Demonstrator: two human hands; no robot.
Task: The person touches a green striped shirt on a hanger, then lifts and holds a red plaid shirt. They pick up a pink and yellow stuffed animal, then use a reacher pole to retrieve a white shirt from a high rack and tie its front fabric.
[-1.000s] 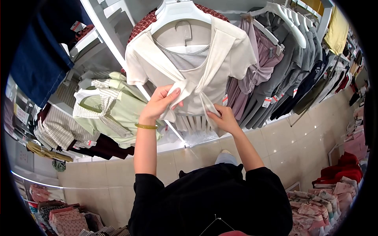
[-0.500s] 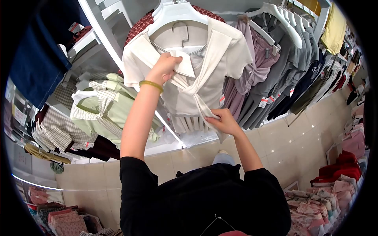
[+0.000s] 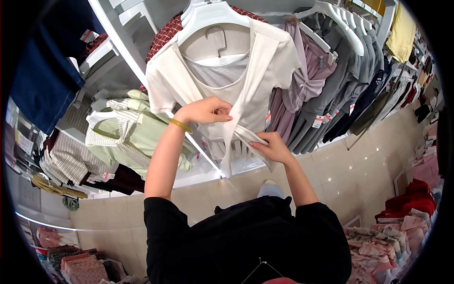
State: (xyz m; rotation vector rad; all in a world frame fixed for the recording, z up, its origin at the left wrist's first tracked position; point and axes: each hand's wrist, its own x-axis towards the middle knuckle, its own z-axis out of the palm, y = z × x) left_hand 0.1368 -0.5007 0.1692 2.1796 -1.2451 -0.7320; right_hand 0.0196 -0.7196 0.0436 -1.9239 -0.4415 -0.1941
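A white short-sleeved top (image 3: 257, 71) with a striped inset at the neck hangs in front of me on a white hanger (image 3: 215, 20). Two long white sash ends cross at its lower front. My left hand (image 3: 205, 111), a yellow bangle (image 3: 179, 125) on its wrist, is closed at the crossing, fingers curled on one sash end (image 3: 229, 142) that hangs downward. Lower and to the right, my right hand (image 3: 272, 147) pinches the other sash end (image 3: 246, 135) and holds it out to the right.
Lilac garments (image 3: 307, 80) and grey clothes (image 3: 347, 71) hang close on the right. A light green top (image 3: 125, 137) hangs to the left beside a white rack post (image 3: 118, 40). Folded clothes (image 3: 378, 246) lie at lower right, beyond the tiled floor (image 3: 326, 175).
My left hand has moved down and right from the neckline to the crossing. The flap it held there now hangs below as a sash end, uncovering the striped inset. My right hand stays nearly still.
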